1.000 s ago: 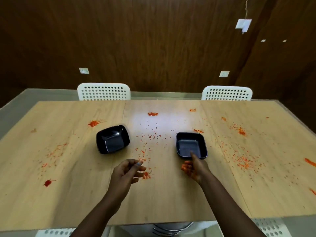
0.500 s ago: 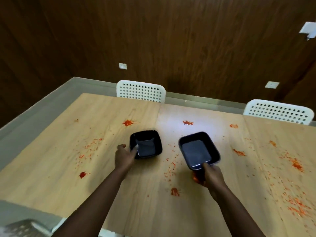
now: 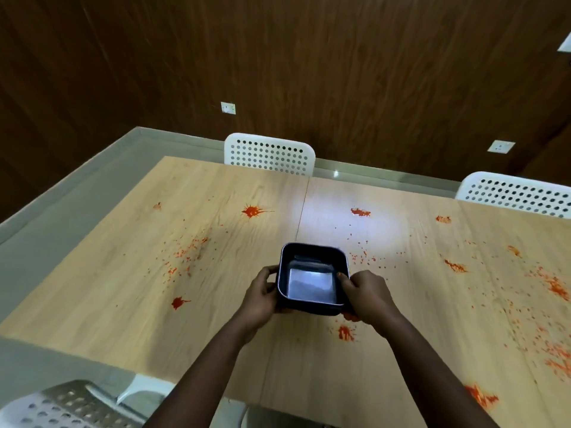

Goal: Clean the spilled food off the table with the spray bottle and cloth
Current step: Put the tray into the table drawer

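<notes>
Red food splatters and crumbs are scattered over the light wooden table. Black square trays, seemingly one nested in the other, are held just above the table's middle. My left hand grips the left rim and my right hand grips the right rim, thumb over the edge. The top tray is empty and shiny inside. No spray bottle or cloth is in view.
Two white perforated chairs, one and another, stand at the far side of the table against a dark wood wall. Another chair back sits at the near left. Heavier red spills lie on the table's right.
The two trays, apart earlier with one hand on each, now sit together as one stack held by both hands. The view has swung to the left.
</notes>
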